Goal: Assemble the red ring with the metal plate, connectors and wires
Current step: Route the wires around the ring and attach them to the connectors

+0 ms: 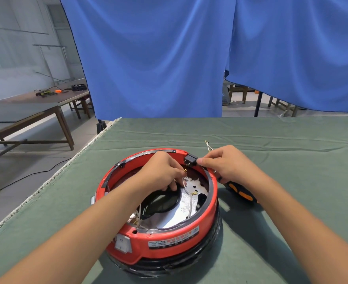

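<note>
Red ring [169, 238]: sits low in the middle of the frame on the green-covered bench [271, 136], resting on a black base wrapped in clear film; a white rocker switch [122, 242] and a printed label [173, 237] face the lower edge.
Metal plate [187, 208]: lies flat inside the ring, shiny, with small holes; a black oval loop [163, 201] lies over its left part.
Connector [190, 160]: a black block with metal pins, seated at the ring's far rim, right of centre.
Wires: pale wires [186, 188] cross the plate; one ends in a small brass terminal [194, 194]. More pale wires bunch at the lower left inside the ring [138, 214].
Left hand [163, 173]: reaches into the ring from the lower left, fingers curled, pinching a brass-tipped wire end [185, 171] just below the connector.
Right hand [224, 162]: at the ring's far right rim, fingers curled, thumb and forefinger touching the connector's right side; thin wires [209, 146] rise above its knuckles, so it seems to grip them too, though the hold is hidden.
Screwdriver [240, 191]: black and orange handle lying on the bench just right of the ring, partly under the right wrist.
Background: blue curtain [158, 58] across the top; wooden tables [35, 111] at the upper left, with cables on the farther one.
</note>
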Available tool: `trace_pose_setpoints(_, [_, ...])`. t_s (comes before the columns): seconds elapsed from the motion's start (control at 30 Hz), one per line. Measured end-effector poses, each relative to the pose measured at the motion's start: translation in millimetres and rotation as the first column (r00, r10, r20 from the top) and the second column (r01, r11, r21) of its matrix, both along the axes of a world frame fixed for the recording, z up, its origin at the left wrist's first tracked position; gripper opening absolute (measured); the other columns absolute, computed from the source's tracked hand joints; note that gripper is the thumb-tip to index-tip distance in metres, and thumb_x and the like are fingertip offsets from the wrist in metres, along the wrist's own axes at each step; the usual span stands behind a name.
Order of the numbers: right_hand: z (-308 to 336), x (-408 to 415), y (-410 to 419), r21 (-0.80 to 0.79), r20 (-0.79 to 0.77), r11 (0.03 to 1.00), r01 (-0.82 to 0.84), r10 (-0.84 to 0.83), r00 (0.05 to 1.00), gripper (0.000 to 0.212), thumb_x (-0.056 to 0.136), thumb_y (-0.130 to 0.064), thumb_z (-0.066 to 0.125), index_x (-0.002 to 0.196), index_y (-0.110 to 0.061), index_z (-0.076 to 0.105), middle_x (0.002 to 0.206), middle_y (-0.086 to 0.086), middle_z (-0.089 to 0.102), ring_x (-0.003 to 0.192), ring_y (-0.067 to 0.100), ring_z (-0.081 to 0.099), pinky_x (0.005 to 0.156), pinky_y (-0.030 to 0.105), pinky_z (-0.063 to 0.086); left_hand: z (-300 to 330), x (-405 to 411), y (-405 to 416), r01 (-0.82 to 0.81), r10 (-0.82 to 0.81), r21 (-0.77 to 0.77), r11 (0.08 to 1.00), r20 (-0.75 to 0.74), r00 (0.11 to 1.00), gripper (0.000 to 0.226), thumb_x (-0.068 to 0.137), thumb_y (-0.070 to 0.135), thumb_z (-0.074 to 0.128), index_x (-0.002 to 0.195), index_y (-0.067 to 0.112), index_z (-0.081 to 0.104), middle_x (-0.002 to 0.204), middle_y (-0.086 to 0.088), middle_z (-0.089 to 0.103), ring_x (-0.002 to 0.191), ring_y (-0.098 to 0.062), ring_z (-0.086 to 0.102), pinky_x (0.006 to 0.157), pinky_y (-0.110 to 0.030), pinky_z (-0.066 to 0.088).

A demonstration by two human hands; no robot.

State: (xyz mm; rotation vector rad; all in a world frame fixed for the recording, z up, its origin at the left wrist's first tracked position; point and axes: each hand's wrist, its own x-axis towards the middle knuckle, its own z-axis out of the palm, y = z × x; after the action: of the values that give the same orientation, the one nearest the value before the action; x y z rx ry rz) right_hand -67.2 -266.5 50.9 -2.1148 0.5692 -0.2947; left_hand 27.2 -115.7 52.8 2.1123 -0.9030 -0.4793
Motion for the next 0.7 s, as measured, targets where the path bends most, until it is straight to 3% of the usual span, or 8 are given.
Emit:
trace_pose_setpoints(0.23, [1.1,-1.2,-0.4,-0.012,-0.003,1.000,0.000,0.000,1.000,0.018,0.085,-0.036,0.068,0.071,-0.024,0.071,0.045,-0.011,0.057,0.038,0.000,0.054,0.050,0.023,0.046,2.4,2.1,2.9,-0.050,0.035,-0.092,0.995,-0.161,0.986,0.017,0.088,0.004,0.062,0.073,0.006,0.069,0.059,-0.003,0.069,0.038,-0.006,0.051,0.035,-0.017,0.035])
trace_pose_setpoints(0.5, [2.5,-2.6,1.5,-0.011,0.000,1.000,0.007,-0.007,1.000,0.017,0.085,-0.036,0.068,0.074,-0.023,0.073,0.048,-0.010,0.058,0.038,-0.001,0.054,0.051,0.024,0.046,0.3,3.3,0.2,-0.096,0.080,-0.094,0.991,-0.163,0.983,0.019,0.088,0.004,0.061,0.071,0.004,0.069,0.061,-0.010,0.069,0.033,-0.006,0.043,0.034,-0.017,0.033])
trace_pose_setpoints(0.7, [2.0,-3.1,1.2,-0.001,-0.002,1.000,0.012,-0.012,1.000,0.018,0.085,-0.036,0.068,0.074,-0.022,0.073,0.046,-0.011,0.057,0.040,0.000,0.055,0.049,0.022,0.044,-1.0,3.6,-1.9,-0.083,0.074,-0.076,0.994,-0.118,0.990,0.021,0.088,0.005,0.061,0.069,0.007,0.069,0.056,-0.004,0.065,0.033,-0.005,0.042,0.035,-0.017,0.033])
